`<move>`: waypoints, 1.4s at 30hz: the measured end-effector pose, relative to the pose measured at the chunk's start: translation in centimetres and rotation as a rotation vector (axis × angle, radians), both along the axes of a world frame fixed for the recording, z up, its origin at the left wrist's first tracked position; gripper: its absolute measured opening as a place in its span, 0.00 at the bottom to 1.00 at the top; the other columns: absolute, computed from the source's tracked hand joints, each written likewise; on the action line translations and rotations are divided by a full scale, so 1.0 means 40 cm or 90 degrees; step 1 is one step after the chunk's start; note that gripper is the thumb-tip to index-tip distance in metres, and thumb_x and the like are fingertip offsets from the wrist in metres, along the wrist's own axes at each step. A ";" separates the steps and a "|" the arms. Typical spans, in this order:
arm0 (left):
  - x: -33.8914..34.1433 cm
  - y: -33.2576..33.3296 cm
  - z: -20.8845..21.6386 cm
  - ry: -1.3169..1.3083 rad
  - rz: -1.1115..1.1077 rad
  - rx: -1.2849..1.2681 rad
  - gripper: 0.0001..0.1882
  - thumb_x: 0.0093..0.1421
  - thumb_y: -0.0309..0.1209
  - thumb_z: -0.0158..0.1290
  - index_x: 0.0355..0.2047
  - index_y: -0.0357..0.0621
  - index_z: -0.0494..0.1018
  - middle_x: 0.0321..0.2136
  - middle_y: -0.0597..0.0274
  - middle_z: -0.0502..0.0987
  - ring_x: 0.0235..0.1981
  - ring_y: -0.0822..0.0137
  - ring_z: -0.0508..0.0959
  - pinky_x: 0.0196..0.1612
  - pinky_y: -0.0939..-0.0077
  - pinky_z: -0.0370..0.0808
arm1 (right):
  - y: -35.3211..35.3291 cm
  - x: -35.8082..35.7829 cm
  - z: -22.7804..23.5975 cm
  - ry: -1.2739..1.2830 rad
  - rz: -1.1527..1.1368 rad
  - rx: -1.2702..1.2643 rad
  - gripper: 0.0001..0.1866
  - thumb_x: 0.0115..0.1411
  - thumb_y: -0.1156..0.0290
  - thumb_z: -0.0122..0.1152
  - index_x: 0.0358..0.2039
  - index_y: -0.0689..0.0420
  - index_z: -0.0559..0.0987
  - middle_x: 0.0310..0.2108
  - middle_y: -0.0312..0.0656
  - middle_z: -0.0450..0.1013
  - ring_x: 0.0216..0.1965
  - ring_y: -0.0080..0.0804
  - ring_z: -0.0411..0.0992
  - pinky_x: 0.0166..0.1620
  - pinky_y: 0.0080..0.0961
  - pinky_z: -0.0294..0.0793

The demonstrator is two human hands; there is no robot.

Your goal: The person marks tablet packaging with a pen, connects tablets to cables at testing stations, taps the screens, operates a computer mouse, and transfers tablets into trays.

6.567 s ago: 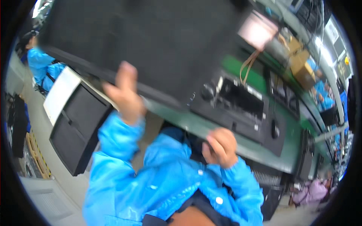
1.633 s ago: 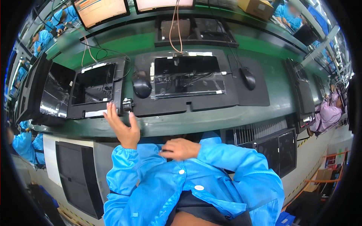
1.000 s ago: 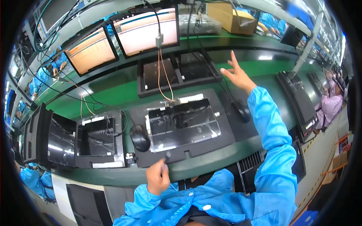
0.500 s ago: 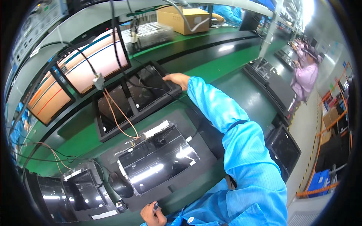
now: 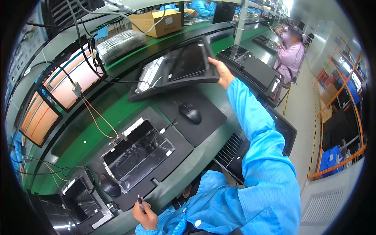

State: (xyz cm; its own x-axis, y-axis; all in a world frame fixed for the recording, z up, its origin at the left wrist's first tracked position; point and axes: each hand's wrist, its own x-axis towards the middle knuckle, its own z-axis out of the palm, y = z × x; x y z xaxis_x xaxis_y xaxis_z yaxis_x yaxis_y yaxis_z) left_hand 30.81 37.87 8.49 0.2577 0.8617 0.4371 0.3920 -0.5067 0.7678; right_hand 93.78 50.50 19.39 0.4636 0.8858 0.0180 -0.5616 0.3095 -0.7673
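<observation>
Gripping tilted black monitor tray [image 5: 176,68], right hand [image 5: 221,72]

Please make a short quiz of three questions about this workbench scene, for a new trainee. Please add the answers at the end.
1. True or false: the right hand lifts the dark tray with a screen panel so that its near edge is off the green bench.
2. What does the left hand hold?
A. a computer mouse
B. a thin dark pen-like tool
C. a cardboard box
3. Fill in: the black mouse lies on a dark ____, under the raised tray.

Key: 1 true; 2 B; 3 mat.
</observation>
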 end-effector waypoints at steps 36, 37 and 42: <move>0.026 -0.005 -0.037 0.202 0.115 0.018 0.13 0.68 0.18 0.47 0.50 0.29 0.76 0.23 0.63 0.72 0.23 0.74 0.70 0.26 0.77 0.65 | -0.752 0.807 -0.228 -0.437 -0.599 -0.473 0.28 0.61 0.55 0.62 0.57 0.58 0.76 0.50 0.53 0.78 0.56 0.50 0.75 0.60 0.50 0.74; 0.045 0.003 -0.039 0.200 0.124 0.132 0.15 0.60 0.16 0.53 0.49 0.30 0.76 0.27 0.48 0.77 0.24 0.50 0.75 0.29 0.57 0.70 | -0.746 0.795 -0.209 -0.546 -0.639 -0.578 0.34 0.59 0.46 0.61 0.57 0.60 0.78 0.54 0.55 0.77 0.59 0.50 0.73 0.61 0.49 0.72; 0.095 0.006 0.052 0.207 0.187 0.115 0.15 0.52 0.15 0.56 0.40 0.36 0.81 0.19 0.53 0.71 0.20 0.52 0.73 0.25 0.60 0.67 | -0.557 0.421 -0.049 -1.047 -0.881 -0.416 0.21 0.67 0.61 0.64 0.52 0.65 0.80 0.48 0.55 0.79 0.47 0.49 0.78 0.54 0.42 0.75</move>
State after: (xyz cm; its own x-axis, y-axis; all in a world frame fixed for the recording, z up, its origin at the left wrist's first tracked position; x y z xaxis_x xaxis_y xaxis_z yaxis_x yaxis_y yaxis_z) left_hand 34.62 38.10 10.56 0.1628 0.8363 0.5236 0.7437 -0.4527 0.4919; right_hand 110.62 28.21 17.44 0.5012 0.1730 0.8479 0.7450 -0.5847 -0.3211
